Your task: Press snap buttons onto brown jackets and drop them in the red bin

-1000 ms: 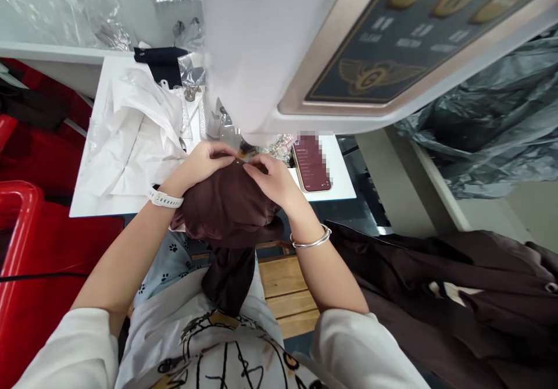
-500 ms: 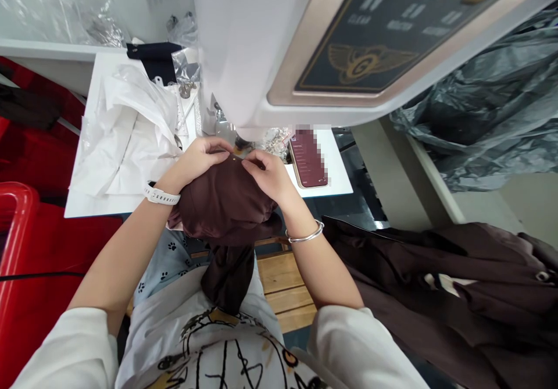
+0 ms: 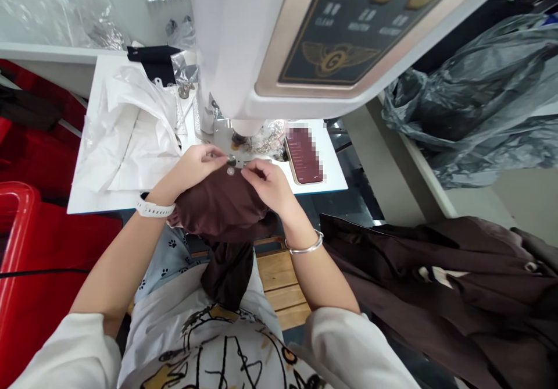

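Note:
A dark brown garment (image 3: 213, 206) lies bunched over the front edge of the white table, its far edge close below the machine head. My left hand (image 3: 198, 168) pinches that edge from the left, thumb and fingers together. From the right, my right hand (image 3: 268, 184) grips the same edge with its fingertips. Between the two hands a small, shiny round piece (image 3: 231, 171) shows at the cloth's edge; whether it is fixed there I cannot tell. Just beyond the fingertips is the metal lower part of the white machine (image 3: 226, 46).
White plastic sheeting (image 3: 143, 159) covers the table's left side. A phone (image 3: 304, 155) lies right of a clear bag of small metal parts (image 3: 272, 139). Red bins (image 3: 20, 194) stand at left, more brown garments (image 3: 436, 296) at right, below a grey plastic bag (image 3: 471, 104).
Both hands have drawn slightly apart and nearer my body with the garment's edge. The shiny round piece and the machine's metal lower part now show between them. My view has shifted slightly.

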### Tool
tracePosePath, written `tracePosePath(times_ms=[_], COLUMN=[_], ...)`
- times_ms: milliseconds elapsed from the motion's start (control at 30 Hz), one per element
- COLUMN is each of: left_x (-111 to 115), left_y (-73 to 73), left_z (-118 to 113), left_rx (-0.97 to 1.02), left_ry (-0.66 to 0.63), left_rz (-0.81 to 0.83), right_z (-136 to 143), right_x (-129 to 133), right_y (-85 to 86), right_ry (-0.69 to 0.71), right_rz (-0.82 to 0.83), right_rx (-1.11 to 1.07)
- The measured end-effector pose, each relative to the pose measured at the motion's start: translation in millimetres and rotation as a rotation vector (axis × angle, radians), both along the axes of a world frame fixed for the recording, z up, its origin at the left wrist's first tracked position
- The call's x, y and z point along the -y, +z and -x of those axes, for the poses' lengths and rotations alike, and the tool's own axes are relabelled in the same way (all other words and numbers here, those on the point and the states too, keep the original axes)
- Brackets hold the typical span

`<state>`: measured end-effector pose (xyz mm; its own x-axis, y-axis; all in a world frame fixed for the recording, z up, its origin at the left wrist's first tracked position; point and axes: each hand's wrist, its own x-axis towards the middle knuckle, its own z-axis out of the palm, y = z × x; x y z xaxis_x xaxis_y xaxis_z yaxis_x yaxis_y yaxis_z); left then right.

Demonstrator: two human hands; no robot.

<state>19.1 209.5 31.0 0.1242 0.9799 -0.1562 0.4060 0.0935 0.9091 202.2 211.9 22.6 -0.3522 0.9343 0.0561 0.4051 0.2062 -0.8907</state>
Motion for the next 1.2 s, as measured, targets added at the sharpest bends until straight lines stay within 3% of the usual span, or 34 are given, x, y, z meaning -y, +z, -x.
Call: tracePosePath(times_ms=[133, 267, 333, 400, 467, 533, 567, 667, 733, 800, 933, 1000, 1067, 1133, 1200], left_x=[26, 49, 74, 114, 160, 202, 218, 244, 247, 242, 202, 169, 138, 114, 105], left_y=[13.5, 22.2, 27.1, 31.8, 32.9, 27.9, 22.9, 1.0, -14.8, -28.6, -56.2, -76.2, -100.0, -122.2, -135.3], left_z=[6, 12, 10, 3, -9, -21, -27, -36, -34, -24, 3, 9, 3, -16, -39], left_rx=[-0.015, -0.010, -0.024, -0.069, -0.195, -0.285, -0.279, -0.261, -0.298, -0.293, -0.233, -0.334, -0.481, -0.511, -0.396], left_ry=[-0.252, -0.474, -0.578, -0.692, -0.776, -0.837, -0.849, -0.785, -0.688, -0.562, -0.258, -0.013, 0.178, 0.138, -0.051], left_rz=[0.142, 0.291, 0.307, 0.275, 0.213, 0.166, 0.183, 0.304, 0.371, 0.396, 0.325, 0.229, 0.225, 0.371, 0.514], right_z=[-4, -8, -18, -32, -42, -38, -30, 3, 19, 19, -15, -31, -40, -43, -44], right_x=[33, 62, 69, 73, 72, 70, 70, 73, 77, 84, 126, 162, 197, 222, 232], right_y=[3.9, 18.0, 23.1, 17.6, -3.9, -39.4, -59.6, -111.0, -126.3, -124.4, -92.5, -75.8, -63.8, -57.1, -54.2], right_ry=[0.092, 0.142, 0.280, 0.410, 0.346, 0.138, 0.070, 0.082, 0.124, 0.198, 0.412, 0.558, 0.790, 0.866, 0.798], right_rz=[0.123, 0.117, 0.132, 0.223, 0.296, 0.319, 0.354, 0.502, 0.483, 0.415, 0.318, 0.335, 0.370, 0.406, 0.424], right_rx=[-0.056, -0.067, -0.033, 0.021, 0.106, 0.288, 0.441, 0.892, 0.974, 0.912, 0.745, 0.662, 0.467, 0.311, 0.272])
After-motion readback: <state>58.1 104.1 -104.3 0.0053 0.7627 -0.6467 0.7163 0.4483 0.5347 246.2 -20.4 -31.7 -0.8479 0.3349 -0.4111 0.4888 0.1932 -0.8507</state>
